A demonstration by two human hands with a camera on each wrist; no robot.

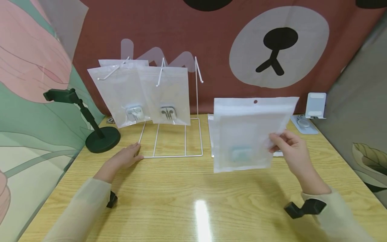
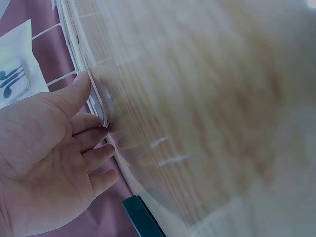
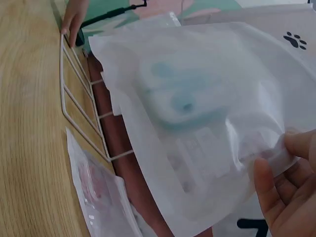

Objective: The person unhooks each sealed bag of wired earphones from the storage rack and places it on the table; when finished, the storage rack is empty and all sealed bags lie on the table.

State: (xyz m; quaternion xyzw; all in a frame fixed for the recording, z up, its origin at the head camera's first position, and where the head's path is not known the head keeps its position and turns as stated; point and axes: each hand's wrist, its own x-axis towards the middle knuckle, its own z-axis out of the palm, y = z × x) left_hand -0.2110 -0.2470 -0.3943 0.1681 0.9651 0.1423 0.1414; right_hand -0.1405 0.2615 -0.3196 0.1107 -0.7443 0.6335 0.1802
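Observation:
My right hand [image 1: 291, 151] pinches the right edge of a frosted white zip bag [image 1: 248, 127], held up over the table with its punched hole at the top. A pale blue-green item [image 3: 182, 98] shows blurred through the bag in the right wrist view. At the front left corner of a white wire rack [image 1: 172, 156], my left hand [image 1: 125, 156] rests low, thumb and fingers around the base wire. On the rack's left and middle hooks hang clear bags [image 1: 164, 90] with boxed earphones [image 1: 167, 113] inside. The right hook [image 1: 198, 70] carries no bag.
Another bag [image 3: 94, 182] lies on the table behind the held one. A black phone stand [image 1: 102, 137] stands left of the rack, and a light blue phone holder [image 1: 314, 107] at the back right. A printed cloth [image 1: 211, 37] hangs behind the table [image 1: 169, 198].

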